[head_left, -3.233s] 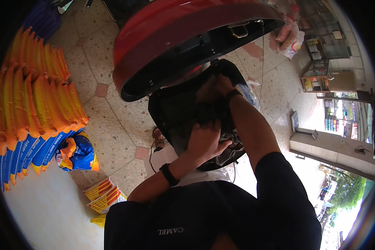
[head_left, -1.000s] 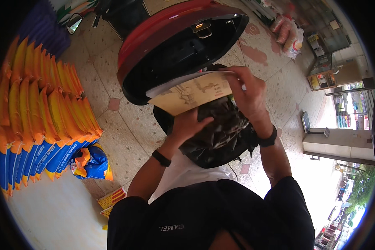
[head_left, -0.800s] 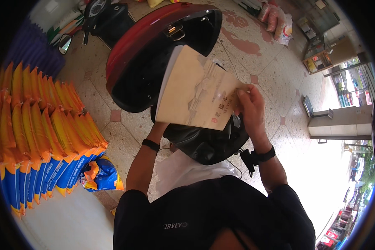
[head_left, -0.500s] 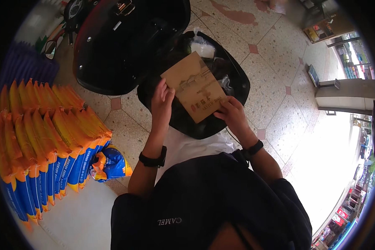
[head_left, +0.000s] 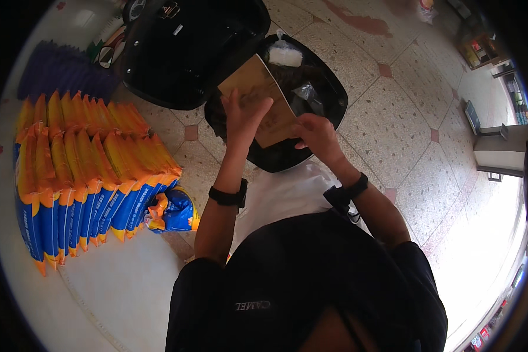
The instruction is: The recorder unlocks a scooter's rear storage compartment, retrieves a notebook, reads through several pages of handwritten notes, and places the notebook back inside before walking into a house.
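A sketchbook (head_left: 253,79) with a plain brown cover and a faint printed drawing is tilted over an open black storage box (head_left: 334,76). Its pale page edge shows along the right side. Across the lower left of the cover lies my left hand (head_left: 243,117), thumb and forefinger spread apart. My right hand (head_left: 318,138) grips the lower right edge between thumb and curled fingers. Inside the box, beyond the book, sit a white bundle in a clear bag (head_left: 286,56) and a crumpled clear plastic bag (head_left: 309,97).
The box's black lid (head_left: 188,53) stands raised at the left, near a mirror (head_left: 105,57). Stacked orange-and-blue bags (head_left: 94,170) fill the left, with one loose bag (head_left: 180,210) beside them. Whitish plastic (head_left: 287,190) lies below the box. Speckled tile floor (head_left: 387,135) extends right.
The sketchbook has tilted, its right edge turning up. My left hand has shifted across the cover and spread its thumb. My right hand has curled more tightly. The whole view has shifted.
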A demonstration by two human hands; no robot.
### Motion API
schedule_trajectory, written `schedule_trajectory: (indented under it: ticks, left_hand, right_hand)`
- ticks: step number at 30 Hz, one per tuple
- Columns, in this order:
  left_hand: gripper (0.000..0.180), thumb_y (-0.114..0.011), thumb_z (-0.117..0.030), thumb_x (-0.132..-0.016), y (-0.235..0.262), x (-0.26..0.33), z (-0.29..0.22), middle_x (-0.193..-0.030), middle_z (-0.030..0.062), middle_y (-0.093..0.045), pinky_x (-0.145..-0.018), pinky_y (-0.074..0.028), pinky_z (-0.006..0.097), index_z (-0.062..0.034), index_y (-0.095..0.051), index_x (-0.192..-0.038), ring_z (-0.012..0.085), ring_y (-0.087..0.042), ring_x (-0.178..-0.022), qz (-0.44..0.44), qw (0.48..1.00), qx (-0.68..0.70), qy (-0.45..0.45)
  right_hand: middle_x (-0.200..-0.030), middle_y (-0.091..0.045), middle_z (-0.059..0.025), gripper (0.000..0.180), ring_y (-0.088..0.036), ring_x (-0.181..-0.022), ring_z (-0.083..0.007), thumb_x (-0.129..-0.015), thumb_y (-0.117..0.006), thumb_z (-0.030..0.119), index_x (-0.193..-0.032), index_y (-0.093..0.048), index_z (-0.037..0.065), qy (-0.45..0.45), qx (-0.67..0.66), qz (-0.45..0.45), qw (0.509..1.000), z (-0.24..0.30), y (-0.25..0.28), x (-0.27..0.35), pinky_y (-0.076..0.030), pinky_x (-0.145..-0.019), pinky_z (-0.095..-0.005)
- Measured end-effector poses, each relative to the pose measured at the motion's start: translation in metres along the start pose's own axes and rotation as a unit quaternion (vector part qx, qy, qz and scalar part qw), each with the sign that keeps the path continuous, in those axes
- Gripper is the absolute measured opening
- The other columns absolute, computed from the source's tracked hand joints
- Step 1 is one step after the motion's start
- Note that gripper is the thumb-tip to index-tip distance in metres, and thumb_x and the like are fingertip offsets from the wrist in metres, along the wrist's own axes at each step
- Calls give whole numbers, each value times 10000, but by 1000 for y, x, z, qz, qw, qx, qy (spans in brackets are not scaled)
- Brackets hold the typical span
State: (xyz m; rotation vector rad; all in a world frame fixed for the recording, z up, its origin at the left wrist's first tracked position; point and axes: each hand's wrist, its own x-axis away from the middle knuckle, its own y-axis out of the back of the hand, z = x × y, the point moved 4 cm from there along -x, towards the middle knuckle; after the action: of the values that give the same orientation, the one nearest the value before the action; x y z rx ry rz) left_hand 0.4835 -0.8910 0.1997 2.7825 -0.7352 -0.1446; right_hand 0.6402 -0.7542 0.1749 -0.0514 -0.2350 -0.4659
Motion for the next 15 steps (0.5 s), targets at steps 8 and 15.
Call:
schedule_trajectory:
  ticks: [8,15]
  left_hand:
    - [743,-747,-352,-810,2,3,-16,-1302,126,-526,-1006,-419,352,-9,-444,-1396,250,-501,-1234,41,979,177,90]
    - [352,-574,-306,-903,54,7,28,-1054,66,-650,-880,-502,341,-35,-599,-1126,188,-634,-1002,9,895,415,161]
  right_hand:
    - [-921,-699,-121,336,-705,-764,-158,-937,-644,234,-1094,-622,-62,26,6,49,998,23,-25,15,-607,-604,-284]
    - [-1004,-691,-122,321,-733,-781,-194,-949,-576,156,-1189,-579,-57,-52,-38,2,998,-3,-7,2,-599,-580,-281]
